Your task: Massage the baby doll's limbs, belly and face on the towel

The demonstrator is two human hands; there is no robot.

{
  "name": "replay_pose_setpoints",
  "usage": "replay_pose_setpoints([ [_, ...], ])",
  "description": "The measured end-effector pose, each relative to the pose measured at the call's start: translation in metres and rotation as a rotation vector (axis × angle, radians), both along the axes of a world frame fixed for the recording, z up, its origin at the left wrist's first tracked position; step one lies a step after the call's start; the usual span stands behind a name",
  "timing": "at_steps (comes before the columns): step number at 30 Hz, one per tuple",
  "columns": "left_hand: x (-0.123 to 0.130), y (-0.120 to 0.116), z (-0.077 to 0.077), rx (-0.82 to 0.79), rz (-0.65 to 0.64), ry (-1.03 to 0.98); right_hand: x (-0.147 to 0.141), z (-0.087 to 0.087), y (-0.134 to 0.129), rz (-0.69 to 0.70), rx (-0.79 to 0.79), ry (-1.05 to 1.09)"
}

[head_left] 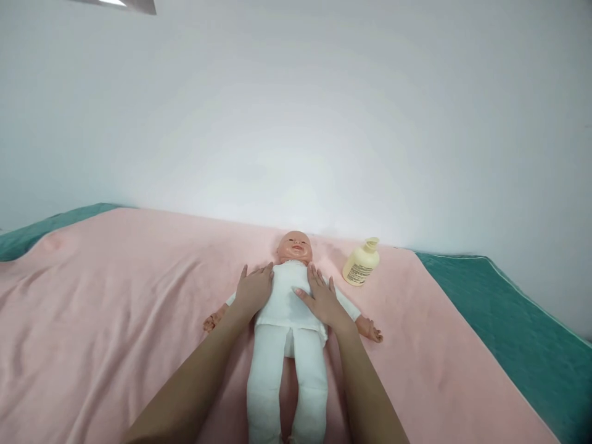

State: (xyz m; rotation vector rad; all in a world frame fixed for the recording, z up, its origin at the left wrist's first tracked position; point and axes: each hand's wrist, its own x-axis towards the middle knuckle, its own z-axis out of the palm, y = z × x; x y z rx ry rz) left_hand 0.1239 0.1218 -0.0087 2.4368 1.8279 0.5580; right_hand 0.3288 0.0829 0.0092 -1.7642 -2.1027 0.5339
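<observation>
A baby doll (289, 296) with a white cloth body lies on its back on a pink blanket (152, 271), head toward the wall and arms spread out. My left hand (255, 288) lies along the doll's shoulder and upper arm on the left, fingers stretched out. On the other side my right hand (324, 297) rests flat at the chest and shoulder, its thumb pointing in over the chest. Neither hand grips anything. A pale yellow pump bottle (361, 264) stands on the blanket to the right of the doll's head.
Beneath the pink blanket a green cover (518, 320) shows at the right and the far left. A pale wall (296, 123) rises right behind the bed. Wrinkles run through the blanket on the left. Part of a light fixture (139, 5) shows at the top left.
</observation>
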Motion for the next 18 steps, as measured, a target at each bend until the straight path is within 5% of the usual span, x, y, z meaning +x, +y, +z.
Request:
replay_pose_setpoints([
  [7,0.0,-0.007,0.01,0.131,0.01,-0.003,0.004,-0.017,-0.027,-0.083,0.372,0.35],
  [12,-0.014,-0.023,0.012,0.193,0.052,-0.038,0.031,-0.024,-0.078,-0.492,0.595,0.459],
  [15,-0.032,-0.038,0.007,0.235,0.088,-0.102,0.045,-0.026,-0.105,-0.726,0.59,0.548],
  [18,-0.053,-0.057,-0.003,0.283,0.109,-0.166,0.048,-0.029,-0.12,-0.797,0.547,0.605],
])
